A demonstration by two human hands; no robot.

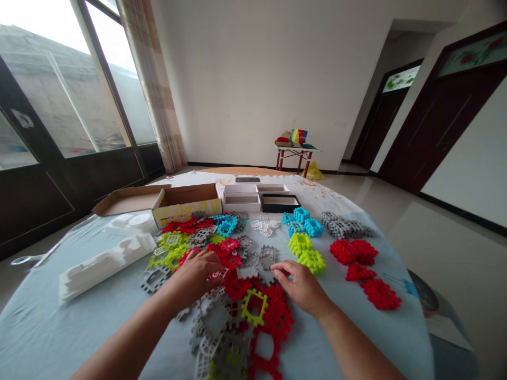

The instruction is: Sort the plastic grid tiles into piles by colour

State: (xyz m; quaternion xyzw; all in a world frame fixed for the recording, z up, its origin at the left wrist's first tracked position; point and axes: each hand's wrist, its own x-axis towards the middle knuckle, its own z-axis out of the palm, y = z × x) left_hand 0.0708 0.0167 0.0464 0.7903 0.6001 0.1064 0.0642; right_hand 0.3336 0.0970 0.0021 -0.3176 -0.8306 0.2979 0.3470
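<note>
My left hand [198, 277] reaches over a mixed heap of flat plastic interlocking building pieces. Its fingers and thumb curl around a small white window piece [220, 274] above red pieces [228, 256]. My right hand [299, 285] is closed, thumb and fingertips pressed together, beside a grey piece [268, 257]; whatever it may pinch is too small to make out. Between my wrists lie a yellow-green square frame [254, 307], more red pieces [277, 316] and grey pieces [232, 351]. Several loose white window pieces [266, 226] lie farther back.
Stacked yellow-green [312, 261], blue [312, 227], grey [344, 226] and red pieces [381, 293] stand on the right. Behind are an open cardboard box [188, 208], white trays [241, 200], a black tray [280, 202] and a phone [247, 180]. White plastic packaging [106, 266] lies left.
</note>
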